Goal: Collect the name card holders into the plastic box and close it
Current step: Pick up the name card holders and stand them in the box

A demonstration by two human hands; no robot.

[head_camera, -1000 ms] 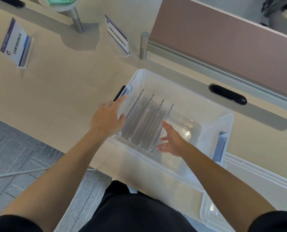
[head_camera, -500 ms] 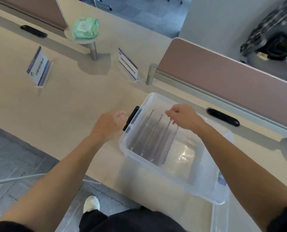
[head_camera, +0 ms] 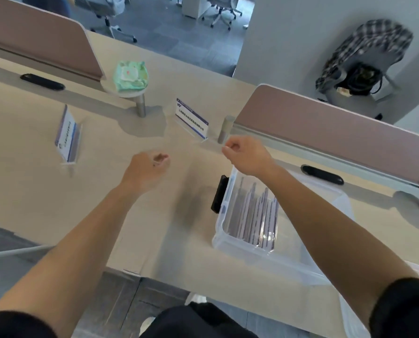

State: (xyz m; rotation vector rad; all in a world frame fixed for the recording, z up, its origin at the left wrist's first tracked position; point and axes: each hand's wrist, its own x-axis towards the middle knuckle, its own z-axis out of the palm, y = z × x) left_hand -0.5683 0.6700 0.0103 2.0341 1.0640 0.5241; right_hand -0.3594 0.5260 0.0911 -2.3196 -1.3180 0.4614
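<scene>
Lower right of frame: clear plastic box [head_camera: 230,237], lid off, w/ several card holders [head_camera: 257,213] standing on edge inside. Centre: left hand [head_camera: 146,172] and right hand [head_camera: 246,154] over the desk [head_camera: 32,191], fingers loosely curled, holding nothing. Two more card holders on desk: one upper centre [head_camera: 192,118] just beyond right hand, one at left [head_camera: 68,136].

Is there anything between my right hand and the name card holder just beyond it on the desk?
Nothing visible. Your right hand is loosely curled just short of the name card holder, with only bare desk between. The metal post stands off to the right.
</scene>
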